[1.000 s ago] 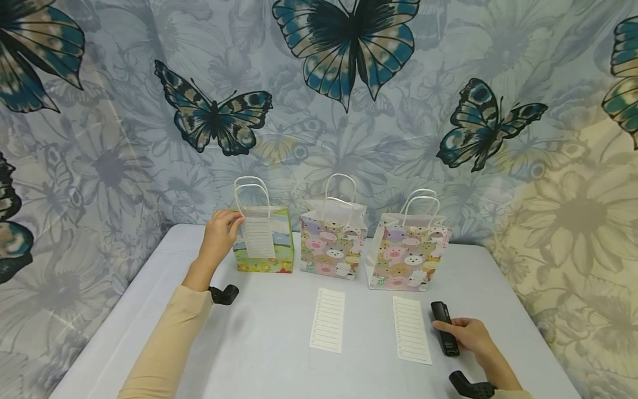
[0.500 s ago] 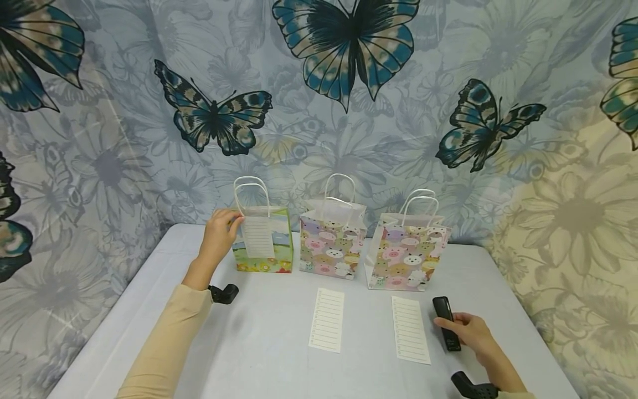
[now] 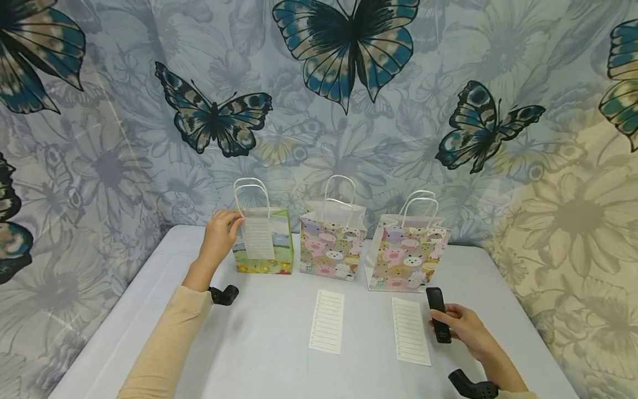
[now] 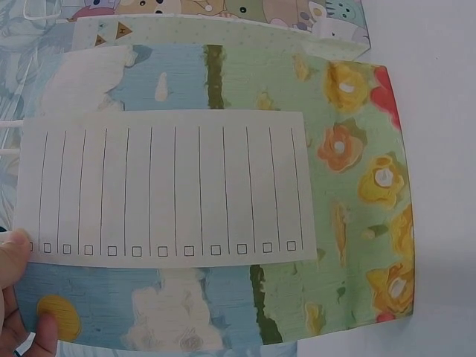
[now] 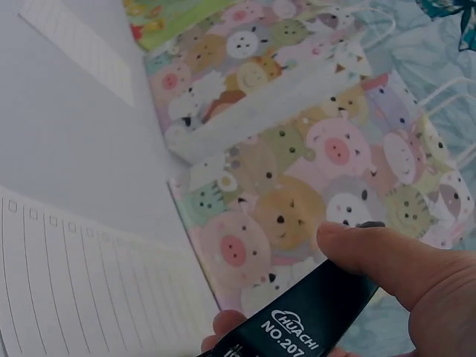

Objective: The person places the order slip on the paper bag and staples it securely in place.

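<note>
At the far left of the row, a paper gift bag (image 3: 282, 244) with a green meadow and flower print stands upright. My left hand (image 3: 219, 233) pinches a lined checklist slip (image 3: 258, 238) at its upper left corner, against the bag's top edge. In the left wrist view the thumb (image 4: 13, 247) presses on the corner of the slip (image 4: 163, 190), which lies over the printed front. My right hand (image 3: 468, 330) grips a black stapler (image 3: 438, 315) above the table, to the right of another slip. "CHUACHI NO.207" is printed on the stapler (image 5: 320, 312).
Two pink animal-print gift bags stand upright, one in the middle (image 3: 331, 246) and one on the right (image 3: 408, 257). One lined slip (image 3: 326, 321) lies before the middle bag, another (image 3: 411, 332) before the right one. A butterfly-patterned cloth (image 3: 349, 138) hangs behind the white-covered table (image 3: 269, 343).
The right hand has carried the stapler slightly away from me and to the left, toward the right bag. My left hand has kept its pinch on the slip and bag edge.
</note>
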Demonstrator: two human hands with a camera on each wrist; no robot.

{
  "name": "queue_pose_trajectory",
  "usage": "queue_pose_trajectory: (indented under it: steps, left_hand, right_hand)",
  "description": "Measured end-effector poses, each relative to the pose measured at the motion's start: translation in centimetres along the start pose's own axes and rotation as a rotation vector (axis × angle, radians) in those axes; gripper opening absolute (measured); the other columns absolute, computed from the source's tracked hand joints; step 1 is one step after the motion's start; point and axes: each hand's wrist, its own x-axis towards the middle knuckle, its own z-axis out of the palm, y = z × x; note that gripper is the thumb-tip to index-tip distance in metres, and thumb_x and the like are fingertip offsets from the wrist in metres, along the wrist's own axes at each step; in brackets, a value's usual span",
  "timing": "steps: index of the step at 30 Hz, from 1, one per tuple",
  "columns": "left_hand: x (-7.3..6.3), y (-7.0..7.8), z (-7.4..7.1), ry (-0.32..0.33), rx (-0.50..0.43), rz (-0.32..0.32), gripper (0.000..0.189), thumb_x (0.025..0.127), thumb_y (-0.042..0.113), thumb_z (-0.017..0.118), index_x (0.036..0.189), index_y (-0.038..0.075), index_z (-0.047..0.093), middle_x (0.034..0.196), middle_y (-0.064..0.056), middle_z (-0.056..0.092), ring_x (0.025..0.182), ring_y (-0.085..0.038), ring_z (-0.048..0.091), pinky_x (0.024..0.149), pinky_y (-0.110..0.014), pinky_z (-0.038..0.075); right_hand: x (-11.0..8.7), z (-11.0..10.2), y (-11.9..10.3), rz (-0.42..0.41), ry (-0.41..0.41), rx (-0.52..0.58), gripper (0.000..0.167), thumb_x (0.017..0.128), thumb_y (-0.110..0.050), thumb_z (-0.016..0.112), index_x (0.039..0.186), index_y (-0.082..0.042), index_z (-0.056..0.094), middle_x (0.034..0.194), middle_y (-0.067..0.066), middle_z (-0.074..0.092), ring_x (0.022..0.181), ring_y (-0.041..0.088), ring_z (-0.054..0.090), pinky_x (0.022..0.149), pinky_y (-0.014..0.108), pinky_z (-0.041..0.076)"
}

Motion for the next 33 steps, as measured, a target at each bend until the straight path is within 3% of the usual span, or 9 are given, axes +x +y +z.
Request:
queue_pose_trajectory:
  steps: [7, 13, 23, 26, 30, 33]
  left_hand:
    - [0.0, -0.1, 0.1, 0.010, 0.003, 0.005, 0.024, 0.095, 0.011, 0.059, 0.107, -0.008, 0.067, 0.111, -0.024, 0.067, 0.103, -0.037, 0.059, 0.094, -0.049, 0.049]
    - [0.0, -0.1, 0.1, 0.004, 0.000, 0.007, 0.024, 0.095, 0.011, 0.059, 0.108, -0.008, 0.066, 0.111, -0.024, 0.066, 0.102, -0.037, 0.058, 0.099, -0.050, 0.048]
    - [0.1, 0.2, 0.0, 0.005, 0.007, 0.006, 0.024, 0.095, 0.011, 0.059, 0.108, -0.008, 0.067, 0.112, -0.025, 0.066, 0.103, -0.037, 0.058, 0.093, -0.049, 0.050]
    - [0.1, 0.2, 0.0, 0.003, 0.009, 0.005, 0.024, 0.095, 0.011, 0.059, 0.108, -0.008, 0.067, 0.112, -0.025, 0.066, 0.103, -0.037, 0.058, 0.090, -0.048, 0.051]
    - [0.1, 0.3, -0.1, 0.002, 0.007, 0.001, 0.024, 0.095, 0.011, 0.059, 0.108, -0.008, 0.067, 0.112, -0.025, 0.066, 0.103, -0.036, 0.058, 0.091, -0.048, 0.050]
    - [0.1, 0.4, -0.1, 0.001, 0.005, -0.001, 0.024, 0.095, 0.011, 0.059, 0.107, -0.008, 0.066, 0.111, -0.024, 0.066, 0.102, -0.036, 0.058, 0.089, -0.047, 0.051]
  right_hand:
    - [-0.7, 0.6, -1.5, -0.054, -0.085, 0.077, 0.061, 0.097, -0.027, 0.057, 0.132, 0.017, 0.033, 0.096, 0.006, 0.073, 0.085, 0.011, 0.070, 0.081, 0.030, 0.056]
    - [-1.1, 1.1, -2.8, -0.105, -0.130, 0.096, 0.058, 0.099, -0.027, 0.054, 0.131, 0.017, 0.035, 0.098, 0.007, 0.071, 0.085, 0.011, 0.068, 0.080, 0.029, 0.056]
    - [-1.4, 2.0, -5.2, -0.169, -0.133, 0.190, 0.056, 0.100, -0.031, 0.051, 0.136, 0.011, 0.040, 0.091, -0.008, 0.066, 0.080, 0.007, 0.060, 0.071, 0.023, 0.053]
    - [-1.5, 2.5, -5.7, -0.170, -0.117, 0.242, 0.045, 0.099, -0.029, 0.054, 0.129, 0.004, 0.050, 0.086, -0.009, 0.065, 0.078, 0.007, 0.058, 0.070, 0.022, 0.053]
    - [-1.5, 3.2, -6.2, -0.169, -0.098, 0.303, 0.017, 0.096, -0.025, 0.059, 0.105, -0.012, 0.065, 0.078, -0.007, 0.063, 0.074, 0.007, 0.057, 0.068, 0.021, 0.052]
    - [-1.4, 3.7, -6.5, -0.177, -0.105, 0.334, 0.015, 0.096, -0.023, 0.060, 0.104, -0.011, 0.065, 0.077, -0.008, 0.064, 0.073, 0.006, 0.057, 0.066, 0.020, 0.051]
